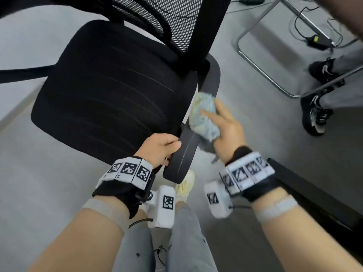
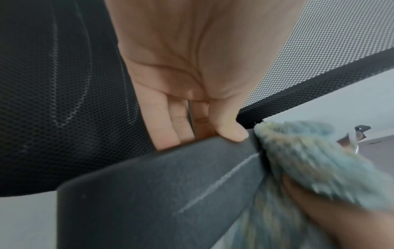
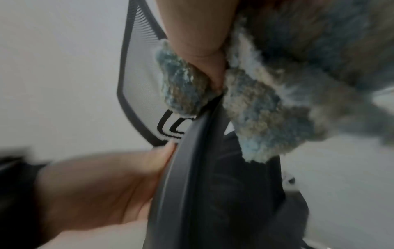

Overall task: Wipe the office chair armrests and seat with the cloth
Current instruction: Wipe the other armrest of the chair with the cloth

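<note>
A black office chair with a mesh seat and mesh back stands in front of me. Its dark grey right armrest runs toward me. My left hand grips the armrest's near end from the seat side, thumb on top and fingers curled under. My right hand holds a fluffy blue and beige cloth and presses it on the middle of the same armrest. The left armrest shows at the far left.
Another person's black shoes stand on the grey floor at the right, by a chrome table frame with cables. A dark furniture edge lies low on the right. My own legs and pale shoe are under the armrest.
</note>
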Demonstrator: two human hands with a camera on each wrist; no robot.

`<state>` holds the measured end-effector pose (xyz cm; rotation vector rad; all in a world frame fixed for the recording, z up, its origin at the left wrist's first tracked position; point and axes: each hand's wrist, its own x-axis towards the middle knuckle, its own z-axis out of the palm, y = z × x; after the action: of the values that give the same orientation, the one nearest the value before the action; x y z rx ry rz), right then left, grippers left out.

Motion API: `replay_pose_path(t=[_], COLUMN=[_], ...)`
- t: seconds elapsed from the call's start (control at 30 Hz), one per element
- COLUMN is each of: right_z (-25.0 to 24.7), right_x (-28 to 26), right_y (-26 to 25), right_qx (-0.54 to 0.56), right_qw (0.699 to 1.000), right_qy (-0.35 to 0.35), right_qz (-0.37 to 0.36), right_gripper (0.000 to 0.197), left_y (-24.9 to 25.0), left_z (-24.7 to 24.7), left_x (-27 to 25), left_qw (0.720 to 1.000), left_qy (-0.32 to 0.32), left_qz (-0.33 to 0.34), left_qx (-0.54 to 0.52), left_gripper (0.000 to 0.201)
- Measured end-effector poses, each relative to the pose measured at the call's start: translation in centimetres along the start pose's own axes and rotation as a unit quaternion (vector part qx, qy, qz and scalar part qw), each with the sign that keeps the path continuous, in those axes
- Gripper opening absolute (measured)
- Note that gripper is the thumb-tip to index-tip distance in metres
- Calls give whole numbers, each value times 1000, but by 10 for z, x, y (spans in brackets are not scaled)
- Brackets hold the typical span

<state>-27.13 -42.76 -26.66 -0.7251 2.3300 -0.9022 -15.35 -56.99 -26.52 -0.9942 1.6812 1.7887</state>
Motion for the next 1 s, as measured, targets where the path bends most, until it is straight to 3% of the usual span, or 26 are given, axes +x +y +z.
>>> replay_pose_path(t=[0.07, 0.13, 0.2, 0.27, 0.4, 0.57, 0.67, 0.83, 0.9, 1.0], right_z=[10, 7, 0, -9, -16, 6, 5, -20, -23, -11], right_x=[-34, -29, -3, 26, 44, -44, -58, 35, 60, 36], right_y=[2, 4, 1, -1, -4, -1, 2, -9, -11, -14], right_qx=[-21, -44, -45, -71, -66, -67, -92, 15, -17, -82], right_qw=[999, 997, 998, 996, 995, 995, 989, 996, 995, 993], right_qy=[-3, 16, 38, 47, 44, -37, -26, 68, 54, -3], right_qz=[-46, -64, -22, 21, 64, -65, -111, 56, 84, 89], right_gripper=[58, 55, 51, 52, 49, 56, 55, 53, 49, 59], left_y=[0, -2, -7, -12, -19, -18, -23, -26, -25, -21], left_z=[-1, -1, -2, -2, 3, 6, 5, 6, 7, 8], left_x=[1, 0, -4, -11, -15, -9, -12, -12, -11, -8], left_qw=[1000, 1000, 999, 998, 999, 1000, 1000, 1000, 1000, 1000], left_qy=[-1, -3, -26, -55, -21, -14, -18, 3, 8, 5], left_qz=[-1, -8, -19, -25, -18, 0, -6, -1, 2, -1], left_qx=[7, 7, 9, 11, 35, 23, 8, 20, 20, 23], left_gripper=[24, 31, 34, 25, 20, 9, 15, 22, 21, 21])
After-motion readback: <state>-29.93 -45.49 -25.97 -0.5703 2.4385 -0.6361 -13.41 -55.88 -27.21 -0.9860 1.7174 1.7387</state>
